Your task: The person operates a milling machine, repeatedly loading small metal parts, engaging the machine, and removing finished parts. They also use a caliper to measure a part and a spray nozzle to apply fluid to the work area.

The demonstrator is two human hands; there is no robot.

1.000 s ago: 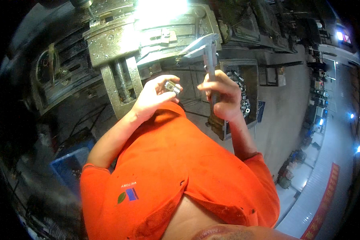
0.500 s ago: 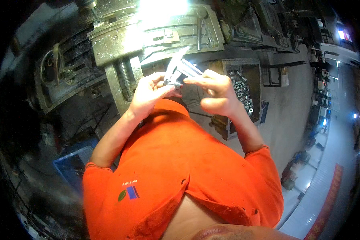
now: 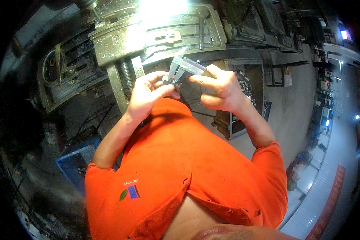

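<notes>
A silver vernier caliper (image 3: 189, 65) is in my right hand (image 3: 225, 91), the fingers closed round the beam's right end. Its jaws point down toward my left hand (image 3: 145, 96). That hand pinches a small metal workpiece (image 3: 166, 79) between thumb and fingers, right at the caliper's jaws. The fingers cover much of the workpiece, so its full shape is hidden. Whether the jaws touch it I cannot tell. Both hands meet in front of my orange shirt, just before the machine table (image 3: 180, 49).
A hammer-like tool (image 3: 201, 32) and a small block (image 3: 173, 37) lie on the machine table under a glaring lamp. To the right stands a metal bin (image 3: 257, 69) with several metal nuts (image 3: 245, 85). A blue crate (image 3: 74, 158) sits low on the left.
The caliper has turned, its beam showing flatter and its scale face more visible. My right hand has shifted slightly right; my left hand still pinches the workpiece.
</notes>
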